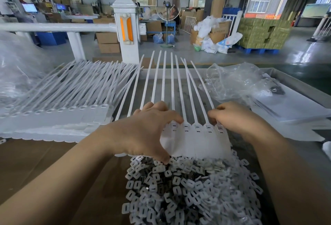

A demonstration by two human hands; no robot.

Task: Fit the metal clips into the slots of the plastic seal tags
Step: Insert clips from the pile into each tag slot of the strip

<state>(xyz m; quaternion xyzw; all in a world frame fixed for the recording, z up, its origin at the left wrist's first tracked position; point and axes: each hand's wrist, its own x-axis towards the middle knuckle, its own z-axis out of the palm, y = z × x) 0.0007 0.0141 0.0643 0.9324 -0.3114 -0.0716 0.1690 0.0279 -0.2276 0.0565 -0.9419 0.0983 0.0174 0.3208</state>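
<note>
Pinched between thumb and curled fingers of the left hand (148, 128), near edge and left half of a joined strip of plastic seal tags (197, 142) on a workbench (295, 88) in a factory hall; thumb tip down at the strip's lower edge, fingers draped over the upper heads. Curled at the strip's far right end, the right hand (232, 117), fingertips at the last tag's head, apparently pressing or pinching there, though whether on a clip or on bare plastic cannot be told. Thin, light and flexible by the look of them, these tags: flat white flags, each with a small slotted head and a long slender tail (163, 78) fanning away past the table edge; likely to bow or slide if lifted by the tails, so best steadied flat at the flag or head. Heaped just below the strip, the metal clips (189, 189) in their small pale frames, loose, tiny, probably fiddly and prone to scatter. Stacked well to the left, more tag strips (59, 117); crumpled to the right, a clear plastic bag (236, 81). Hidden under the left palm, several tag heads; too small to judge, whether the visible slots already hold clips.
</note>
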